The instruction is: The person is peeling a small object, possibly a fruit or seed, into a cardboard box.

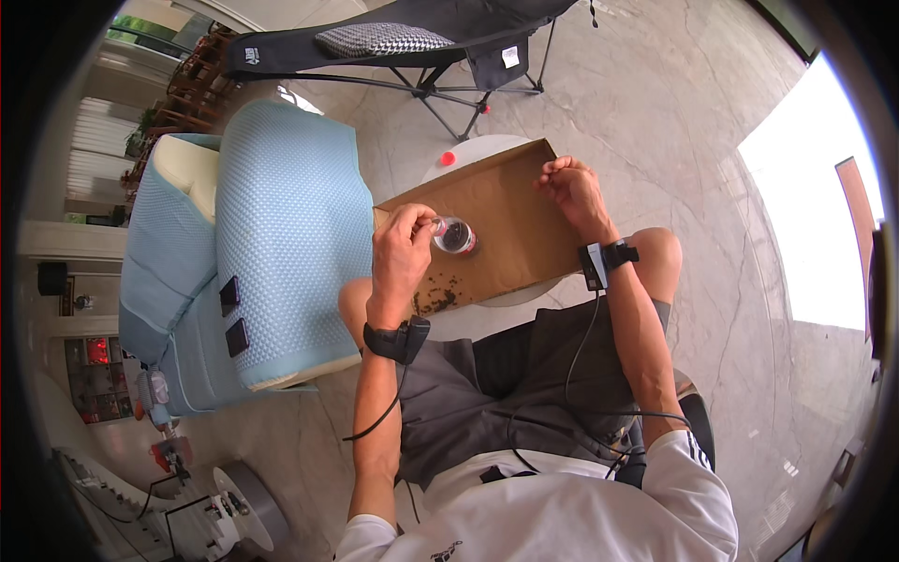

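Observation:
My left hand [402, 246] pinches the neck of a clear plastic bottle [460, 242], which is tilted over a shallow cardboard box [516, 232]. Dark bits show inside the bottle. More small dark pieces [440, 295] lie scattered in the box's near left corner, by my left wrist. Over the far right end of the box is my right hand [572, 193], its thumb and fingertips drawn close together. Whether something small is between those fingertips cannot be made out.
The box rests on a round white table [484, 144], with a red bottle cap [447, 159] near its far edge. A sofa with a light-blue cover [295, 211] stands at left, bearing two phones [234, 316]. Beyond is a black folding chair [435, 53]. Cables [572, 351] hang from my wrist devices.

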Available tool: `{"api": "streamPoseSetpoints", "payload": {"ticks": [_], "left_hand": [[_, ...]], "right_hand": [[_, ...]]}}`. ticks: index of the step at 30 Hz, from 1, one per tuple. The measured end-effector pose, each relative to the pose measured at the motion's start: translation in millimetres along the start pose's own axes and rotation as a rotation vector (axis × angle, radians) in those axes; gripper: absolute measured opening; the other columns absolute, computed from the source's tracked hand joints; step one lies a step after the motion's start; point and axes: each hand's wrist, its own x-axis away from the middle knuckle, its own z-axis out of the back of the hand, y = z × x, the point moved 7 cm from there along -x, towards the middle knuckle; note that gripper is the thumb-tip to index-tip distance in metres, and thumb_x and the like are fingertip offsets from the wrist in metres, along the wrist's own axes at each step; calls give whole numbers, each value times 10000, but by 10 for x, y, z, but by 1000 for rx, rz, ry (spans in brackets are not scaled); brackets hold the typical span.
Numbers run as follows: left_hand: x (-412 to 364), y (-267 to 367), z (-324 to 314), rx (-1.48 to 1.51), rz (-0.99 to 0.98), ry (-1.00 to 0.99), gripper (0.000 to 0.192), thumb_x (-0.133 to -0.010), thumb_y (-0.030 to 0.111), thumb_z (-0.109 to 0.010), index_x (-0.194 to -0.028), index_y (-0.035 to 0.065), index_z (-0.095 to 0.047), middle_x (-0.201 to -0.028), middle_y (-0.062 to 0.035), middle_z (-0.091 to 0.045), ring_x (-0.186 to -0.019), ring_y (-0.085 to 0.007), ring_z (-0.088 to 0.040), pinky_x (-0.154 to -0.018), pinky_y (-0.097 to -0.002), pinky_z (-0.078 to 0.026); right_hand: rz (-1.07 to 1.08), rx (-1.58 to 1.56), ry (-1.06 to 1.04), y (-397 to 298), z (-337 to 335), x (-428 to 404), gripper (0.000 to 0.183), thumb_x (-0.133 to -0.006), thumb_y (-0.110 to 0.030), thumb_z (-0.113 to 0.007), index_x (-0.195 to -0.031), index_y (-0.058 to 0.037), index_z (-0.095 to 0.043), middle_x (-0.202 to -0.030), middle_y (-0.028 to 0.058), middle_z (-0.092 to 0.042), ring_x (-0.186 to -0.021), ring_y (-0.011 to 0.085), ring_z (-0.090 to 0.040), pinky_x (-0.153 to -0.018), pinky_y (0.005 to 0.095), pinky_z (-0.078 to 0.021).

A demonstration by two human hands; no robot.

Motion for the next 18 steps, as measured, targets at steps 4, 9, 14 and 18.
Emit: {"api": "streamPoseSetpoints", "payload": {"ticks": [4,9,14,18], "left_hand": [[16,-40,-4,24,27,17,120,-923,-50,-698,-1031,-9,-665,-935,-112,-715,-797,-235,-717,-728,-356,-580],[79,-161,14,79,63,67,124,-938,-61,-676,-1053,-14,-671,-923,-100,-715,-781,-199,-716,-719,-329,-578],[332,-662,33,159,336,94,102,-975,-54,-638,-1070,-36,-669,-883,-95,-698,-732,-156,-701,-692,-305,-562],[642,-1288,-233,10,467,-188,156,-965,58,-689,-1091,-35,-689,-949,-166,-746,-776,-282,-736,-741,-377,-582]], "right_hand": [[6,0,5,-16,-4,9,190,-873,158,-485,-967,47,-607,-982,151,-660,-842,244,-667,-843,418,-634],[13,-19,-1,-12,7,17,190,-874,159,-486,-975,49,-604,-989,152,-658,-845,248,-666,-852,417,-630],[16,-9,-4,-10,-3,19,199,-880,158,-481,-981,40,-606,-991,153,-657,-858,252,-667,-858,415,-628],[23,-38,-35,-3,3,-17,204,-882,159,-477,-983,37,-606,-981,151,-658,-852,252,-671,-856,410,-629]]}}
